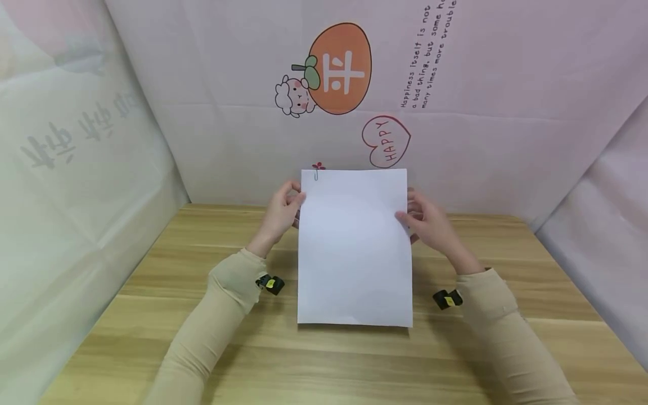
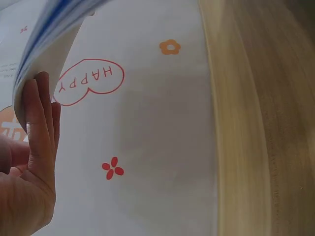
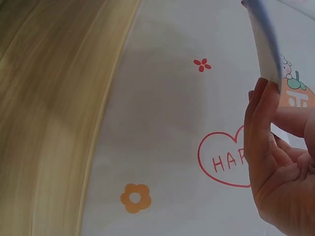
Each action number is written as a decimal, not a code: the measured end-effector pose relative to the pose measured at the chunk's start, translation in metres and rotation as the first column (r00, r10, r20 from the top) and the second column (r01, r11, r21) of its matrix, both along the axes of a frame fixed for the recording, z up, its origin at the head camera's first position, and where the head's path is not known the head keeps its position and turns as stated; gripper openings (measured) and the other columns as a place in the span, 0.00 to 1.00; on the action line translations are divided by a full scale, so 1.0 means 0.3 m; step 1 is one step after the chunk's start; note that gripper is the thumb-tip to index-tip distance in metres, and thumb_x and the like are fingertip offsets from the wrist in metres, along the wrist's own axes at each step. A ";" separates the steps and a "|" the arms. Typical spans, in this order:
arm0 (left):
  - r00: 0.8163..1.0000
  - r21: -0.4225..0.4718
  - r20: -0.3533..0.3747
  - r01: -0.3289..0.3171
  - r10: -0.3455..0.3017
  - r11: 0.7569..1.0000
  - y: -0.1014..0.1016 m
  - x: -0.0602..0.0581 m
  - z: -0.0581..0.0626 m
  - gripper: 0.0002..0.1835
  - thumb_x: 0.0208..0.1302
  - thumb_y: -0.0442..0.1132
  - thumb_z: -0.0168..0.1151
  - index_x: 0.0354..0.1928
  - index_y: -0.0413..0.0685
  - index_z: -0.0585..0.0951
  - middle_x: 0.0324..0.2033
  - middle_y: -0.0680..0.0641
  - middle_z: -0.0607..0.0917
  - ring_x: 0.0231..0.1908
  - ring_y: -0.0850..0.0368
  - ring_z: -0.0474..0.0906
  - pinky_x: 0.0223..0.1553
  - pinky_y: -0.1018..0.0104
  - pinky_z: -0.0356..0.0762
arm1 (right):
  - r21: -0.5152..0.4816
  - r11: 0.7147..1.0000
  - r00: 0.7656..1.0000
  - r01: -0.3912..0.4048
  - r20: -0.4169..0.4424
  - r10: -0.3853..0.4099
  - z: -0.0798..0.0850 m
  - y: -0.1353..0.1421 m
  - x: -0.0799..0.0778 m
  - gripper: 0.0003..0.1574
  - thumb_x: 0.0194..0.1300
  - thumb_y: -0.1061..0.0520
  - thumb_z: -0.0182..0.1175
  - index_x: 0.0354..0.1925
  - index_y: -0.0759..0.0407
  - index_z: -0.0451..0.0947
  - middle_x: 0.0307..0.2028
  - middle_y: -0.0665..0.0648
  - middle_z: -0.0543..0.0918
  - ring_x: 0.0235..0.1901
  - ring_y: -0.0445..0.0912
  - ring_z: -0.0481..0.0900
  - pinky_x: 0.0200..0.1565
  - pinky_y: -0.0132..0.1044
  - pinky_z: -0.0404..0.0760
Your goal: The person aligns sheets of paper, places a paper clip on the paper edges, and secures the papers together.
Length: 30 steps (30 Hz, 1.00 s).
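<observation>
A blank white stack of paper [image 1: 354, 247] is held up above the table in the head view, its long sides running up and down. A metal paper clip [image 1: 316, 175] sits on its top edge near the left corner. My left hand [image 1: 283, 211] pinches the left edge in the upper part, thumb in front and fingers behind. On the opposite edge, my right hand [image 1: 429, 222] grips the paper the same way, a little lower. Both wrist views show the paper [image 2: 51, 56] nearly edge-on, with fingers [image 3: 261, 132] flat against its back.
Beneath the paper lies a wood-grain table [image 1: 354, 365]. A pale printed cloth [image 1: 233, 112] hangs behind it, with an orange fruit drawing, a red heart and lettering. More pale cloth [image 1: 66, 225] hangs at the sides. Each sleeve cuff carries a small black device [image 1: 273, 284].
</observation>
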<state>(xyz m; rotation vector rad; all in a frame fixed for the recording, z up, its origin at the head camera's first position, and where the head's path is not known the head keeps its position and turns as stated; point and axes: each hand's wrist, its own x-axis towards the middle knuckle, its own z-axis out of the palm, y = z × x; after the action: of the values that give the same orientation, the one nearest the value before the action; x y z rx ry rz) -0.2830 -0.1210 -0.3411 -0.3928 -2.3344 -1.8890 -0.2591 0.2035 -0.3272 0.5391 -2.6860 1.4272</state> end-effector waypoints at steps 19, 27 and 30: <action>0.994 -0.061 0.109 -0.013 0.019 0.998 0.018 -0.028 -0.054 0.07 0.72 0.42 0.50 0.45 0.48 0.69 0.19 0.45 0.74 0.18 0.54 0.73 0.25 0.51 0.80 | -0.001 1.000 0.995 -0.026 0.098 0.026 -0.071 0.024 -0.035 0.27 0.68 0.58 0.56 0.62 0.58 0.61 0.49 0.70 0.77 0.43 0.61 0.80 0.27 0.44 0.84; 0.994 -0.054 0.098 -0.044 0.049 0.998 0.020 -0.054 -0.073 0.07 0.71 0.42 0.51 0.45 0.48 0.70 0.22 0.43 0.77 0.21 0.53 0.76 0.26 0.55 0.82 | -0.044 0.999 0.991 -0.031 0.128 0.037 -0.093 0.028 -0.055 0.22 0.68 0.63 0.55 0.57 0.66 0.63 0.45 0.71 0.76 0.41 0.58 0.81 0.32 0.45 0.84; 0.995 -0.059 0.088 -0.050 0.055 0.997 0.020 -0.058 -0.082 0.07 0.71 0.42 0.51 0.45 0.48 0.70 0.27 0.40 0.80 0.24 0.52 0.78 0.27 0.58 0.82 | -0.052 0.998 0.989 -0.031 0.144 0.038 -0.102 0.032 -0.060 0.21 0.68 0.63 0.54 0.56 0.69 0.63 0.45 0.72 0.75 0.41 0.58 0.80 0.33 0.45 0.84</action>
<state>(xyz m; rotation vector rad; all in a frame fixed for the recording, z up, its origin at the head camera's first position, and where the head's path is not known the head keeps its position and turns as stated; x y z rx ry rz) -0.3003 -0.1150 -0.3658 -0.2545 -2.4350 -1.8570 -0.2772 0.2130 -0.3578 0.4989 -2.7545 1.5962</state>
